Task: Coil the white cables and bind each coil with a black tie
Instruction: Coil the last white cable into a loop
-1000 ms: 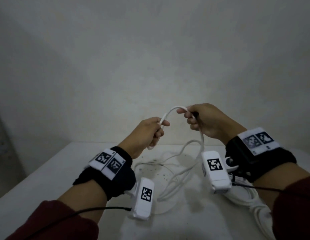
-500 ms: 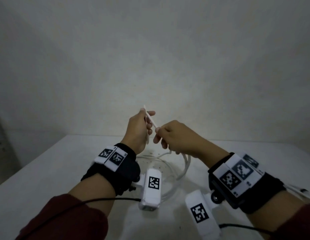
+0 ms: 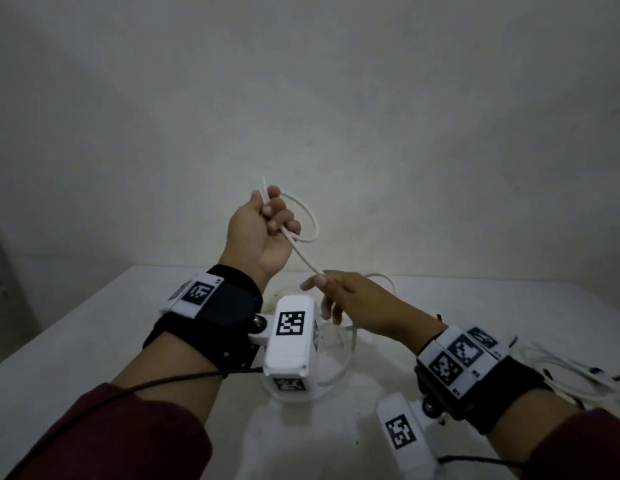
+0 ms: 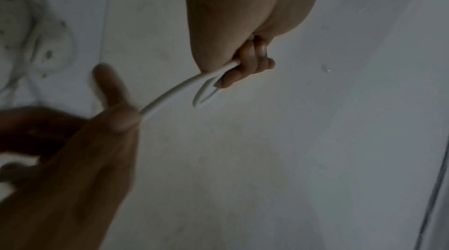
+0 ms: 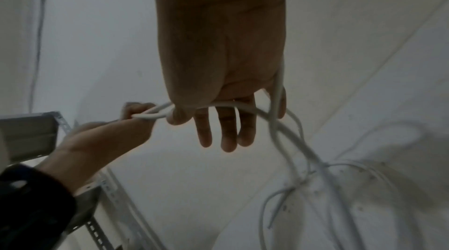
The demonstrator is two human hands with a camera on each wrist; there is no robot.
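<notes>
My left hand is raised above the table's far edge and grips a white cable, whose short end sticks up past the knuckles. A small loop stands out to the right of that fist. From the fist the cable slants down to my right hand, which pinches it between thumb and forefinger while the other fingers hang straight. The left wrist view shows the curled fingers on the cable. In the right wrist view the cable crosses my right hand and trails down to the table.
The slack of the cable lies in loose curves on the white table under my wrists. More white cables lie at the right edge. A wall stands close behind the table. A metal shelf frame shows in the right wrist view.
My left hand has risen with the cable and a small loop now stands out from it. My right hand has dropped lower along the cable, away from the left.
</notes>
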